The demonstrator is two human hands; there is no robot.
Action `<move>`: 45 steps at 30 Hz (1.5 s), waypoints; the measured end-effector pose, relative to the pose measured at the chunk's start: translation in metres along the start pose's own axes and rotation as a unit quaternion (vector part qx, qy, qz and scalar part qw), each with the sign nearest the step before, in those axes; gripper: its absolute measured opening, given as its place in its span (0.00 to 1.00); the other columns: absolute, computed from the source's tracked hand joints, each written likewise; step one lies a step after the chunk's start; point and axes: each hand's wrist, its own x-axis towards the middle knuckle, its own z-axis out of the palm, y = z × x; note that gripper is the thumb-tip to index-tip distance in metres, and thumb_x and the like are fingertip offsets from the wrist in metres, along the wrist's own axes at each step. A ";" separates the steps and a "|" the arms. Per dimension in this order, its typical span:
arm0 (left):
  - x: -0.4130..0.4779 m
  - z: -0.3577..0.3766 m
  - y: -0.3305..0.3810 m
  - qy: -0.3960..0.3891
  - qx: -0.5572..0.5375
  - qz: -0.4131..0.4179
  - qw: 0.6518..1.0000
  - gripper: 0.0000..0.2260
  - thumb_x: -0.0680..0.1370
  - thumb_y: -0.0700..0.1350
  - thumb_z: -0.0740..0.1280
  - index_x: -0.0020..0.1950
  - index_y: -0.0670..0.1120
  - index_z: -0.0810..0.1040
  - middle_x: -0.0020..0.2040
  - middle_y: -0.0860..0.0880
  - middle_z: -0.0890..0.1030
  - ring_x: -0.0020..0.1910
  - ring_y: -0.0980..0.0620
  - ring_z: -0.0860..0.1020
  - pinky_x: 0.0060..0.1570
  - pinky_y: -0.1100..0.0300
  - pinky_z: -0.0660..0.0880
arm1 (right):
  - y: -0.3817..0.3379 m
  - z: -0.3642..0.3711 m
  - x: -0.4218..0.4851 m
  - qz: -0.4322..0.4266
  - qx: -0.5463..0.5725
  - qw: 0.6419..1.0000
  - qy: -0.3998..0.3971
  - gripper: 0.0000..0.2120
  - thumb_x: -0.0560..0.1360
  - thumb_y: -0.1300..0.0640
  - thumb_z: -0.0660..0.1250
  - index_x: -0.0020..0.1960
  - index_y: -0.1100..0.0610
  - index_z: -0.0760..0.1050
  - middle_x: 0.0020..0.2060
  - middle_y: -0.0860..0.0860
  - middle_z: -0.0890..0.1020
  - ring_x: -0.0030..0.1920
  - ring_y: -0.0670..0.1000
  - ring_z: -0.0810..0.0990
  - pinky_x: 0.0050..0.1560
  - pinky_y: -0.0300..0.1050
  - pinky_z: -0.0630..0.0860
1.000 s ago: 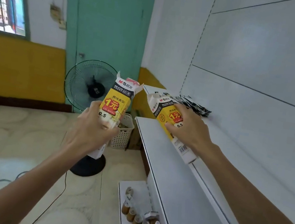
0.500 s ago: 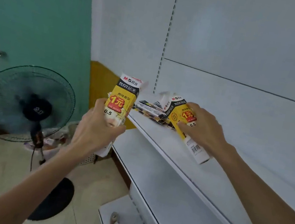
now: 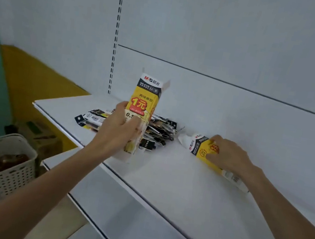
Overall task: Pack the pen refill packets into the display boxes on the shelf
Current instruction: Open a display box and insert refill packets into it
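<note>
Fingers (image 3: 133, 124) of our left hand (image 3: 114, 135) clasp an upright box (image 3: 145, 98) at the shelf (image 3: 173, 180) edge; our right hand (image 3: 229, 158) grips a second box (image 3: 201, 149) at three o'clock. A slip could scatter packets (image 3: 162, 132) at twelve.

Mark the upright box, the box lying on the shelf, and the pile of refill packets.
upright box (image 3: 145, 96): head view, on its yellow front panel.
lying box (image 3: 201, 151): head view, on its yellow face near the open end.
pile of refill packets (image 3: 160, 132): head view, on packets right of the upright box.

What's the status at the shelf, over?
Left hand grips upright display box. Right hand holds second box flat on shelf. Refill packets loose behind, unpacked.
</note>
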 end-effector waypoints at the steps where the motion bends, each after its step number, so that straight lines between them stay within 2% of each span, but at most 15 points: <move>1: 0.007 0.001 -0.002 -0.006 -0.011 0.000 1.000 0.14 0.78 0.45 0.58 0.63 0.52 0.64 0.46 0.54 0.76 0.41 0.60 0.73 0.33 0.64 0.66 | 0.002 0.003 0.002 0.015 -0.001 1.000 -0.004 0.24 0.72 0.50 0.64 0.66 0.50 0.63 0.53 0.52 0.75 0.55 0.55 0.73 0.48 0.45 0.67; 4: 0.024 0.001 -0.012 -0.030 -0.047 0.010 0.998 0.10 0.77 0.44 0.62 0.56 0.54 0.66 0.42 0.56 0.76 0.39 0.59 0.75 0.30 0.65 0.69 | 0.001 0.006 0.008 0.044 -0.044 0.998 0.002 0.25 0.71 0.49 0.64 0.67 0.50 0.64 0.56 0.53 0.73 0.59 0.56 0.71 0.54 0.49 0.70; 6: 0.033 -0.002 -0.018 -0.049 -0.067 0.025 0.996 0.11 0.77 0.44 0.63 0.57 0.54 0.67 0.44 0.55 0.78 0.40 0.58 0.77 0.29 0.68 0.70 | -0.008 0.008 0.007 -0.008 -0.060 0.997 0.054 0.25 0.72 0.51 0.65 0.68 0.51 0.65 0.62 0.53 0.71 0.63 0.56 0.67 0.59 0.48 0.68; 10: 0.070 -0.031 -0.038 -0.134 -0.098 0.047 0.985 0.17 0.75 0.46 0.66 0.61 0.57 0.67 0.47 0.55 0.79 0.43 0.54 0.80 0.38 0.63 0.74 | -0.080 0.004 0.007 -0.139 0.271 0.940 0.153 0.29 0.71 0.58 0.71 0.68 0.48 0.64 0.63 0.47 0.72 0.62 0.46 0.71 0.56 0.38 0.69; 15: 0.119 -0.086 -0.070 -0.270 -0.072 0.103 0.955 0.25 0.66 0.52 0.68 0.62 0.59 0.67 0.51 0.50 0.81 0.46 0.52 0.81 0.44 0.54 0.79 | -0.176 -0.010 0.036 -0.158 0.501 0.849 0.058 0.44 0.66 0.61 0.75 0.69 0.35 0.54 0.71 0.45 0.64 0.66 0.47 0.70 0.61 0.46 0.71; 19: 0.158 -0.135 -0.094 -0.266 -0.044 0.142 0.953 0.27 0.63 0.54 0.71 0.60 0.63 0.67 0.50 0.52 0.80 0.47 0.55 0.80 0.45 0.56 0.77 | -0.232 0.006 0.061 -0.173 0.589 0.788 -0.039 0.35 0.64 0.69 0.71 0.65 0.45 0.67 0.61 0.50 0.73 0.54 0.54 0.81 0.50 0.51 0.80; 22: 0.183 -0.158 -0.105 -0.247 -0.017 0.146 0.958 0.31 0.62 0.53 0.76 0.62 0.59 0.68 0.50 0.53 0.78 0.49 0.55 0.78 0.45 0.59 0.76 | -0.272 0.014 0.077 -0.136 0.639 0.756 -0.043 0.35 0.67 0.73 0.69 0.67 0.49 0.65 0.58 0.54 0.74 0.50 0.55 0.82 0.49 0.53 0.80; 24: 0.197 -0.166 -0.112 -0.230 -0.024 0.140 0.963 0.28 0.60 0.53 0.77 0.58 0.57 0.72 0.49 0.53 0.80 0.50 0.54 0.78 0.47 0.53 0.78 | -0.292 0.016 0.087 -0.093 0.619 0.780 -0.024 0.35 0.69 0.69 0.70 0.70 0.51 0.61 0.61 0.54 0.72 0.52 0.56 0.81 0.50 0.53 0.80; 26: 0.208 -0.174 -0.119 -0.208 -0.050 0.125 0.969 0.25 0.57 0.56 0.76 0.52 0.57 0.73 0.47 0.55 0.81 0.49 0.54 0.79 0.46 0.54 0.78 | -0.304 0.017 0.089 -0.075 0.495 0.866 0.013 0.31 0.70 0.64 0.72 0.68 0.50 0.64 0.59 0.52 0.75 0.52 0.52 0.81 0.49 0.47 0.80; 28: 0.218 -0.178 -0.126 -0.190 -0.068 0.111 0.973 0.25 0.61 0.52 0.77 0.54 0.56 0.72 0.49 0.53 0.80 0.49 0.53 0.79 0.48 0.53 0.77 | -0.306 0.018 0.083 -0.101 0.316 0.943 0.019 0.18 0.69 0.59 0.73 0.57 0.49 0.74 0.49 0.47 0.81 0.46 0.45 0.81 0.46 0.38 0.77; 30: 0.225 -0.181 -0.132 -0.198 -0.075 0.098 0.972 0.26 0.67 0.43 0.75 0.60 0.55 0.67 0.53 0.50 0.79 0.50 0.51 0.79 0.49 0.51 0.77 | -0.299 0.025 0.073 -0.108 0.197 0.974 -0.040 0.10 0.68 0.57 0.74 0.47 0.49 0.78 0.40 0.44 0.82 0.41 0.42 0.80 0.46 0.37 0.76; 34: 0.224 -0.178 -0.139 -0.273 -0.063 0.099 0.955 0.29 0.72 0.38 0.68 0.67 0.58 0.62 0.53 0.49 0.79 0.47 0.53 0.80 0.42 0.58 0.76 | -0.278 0.042 0.064 -0.084 0.080 0.983 -0.139 0.13 0.67 0.55 0.75 0.50 0.50 0.78 0.43 0.43 0.80 0.41 0.39 0.77 0.43 0.30 0.73; 38: 0.222 -0.170 -0.143 -0.282 -0.063 0.102 0.952 0.28 0.69 0.47 0.59 0.69 0.59 0.61 0.53 0.49 0.79 0.49 0.50 0.79 0.46 0.54 0.76 | -0.266 0.045 0.067 -0.063 0.066 0.989 -0.117 0.07 0.69 0.55 0.74 0.44 0.48 0.77 0.40 0.45 0.80 0.41 0.43 0.78 0.40 0.33 0.72; 41: 0.221 -0.160 -0.142 -0.239 -0.033 0.118 0.963 0.27 0.68 0.51 0.54 0.68 0.58 0.61 0.49 0.52 0.79 0.44 0.56 0.77 0.38 0.61 0.71 | -0.259 0.036 0.066 -0.047 0.081 0.993 -0.073 0.07 0.71 0.56 0.72 0.43 0.47 0.75 0.41 0.46 0.80 0.43 0.47 0.78 0.42 0.36 0.73; 45: 0.220 -0.150 -0.139 -0.181 0.021 0.155 0.971 0.30 0.70 0.56 0.70 0.67 0.59 0.60 0.42 0.59 0.76 0.38 0.63 0.74 0.35 0.64 0.68 | -0.245 0.022 0.063 -0.007 0.139 0.990 -0.005 0.25 0.74 0.57 0.69 0.66 0.41 0.66 0.48 0.50 0.78 0.46 0.50 0.79 0.45 0.39 0.75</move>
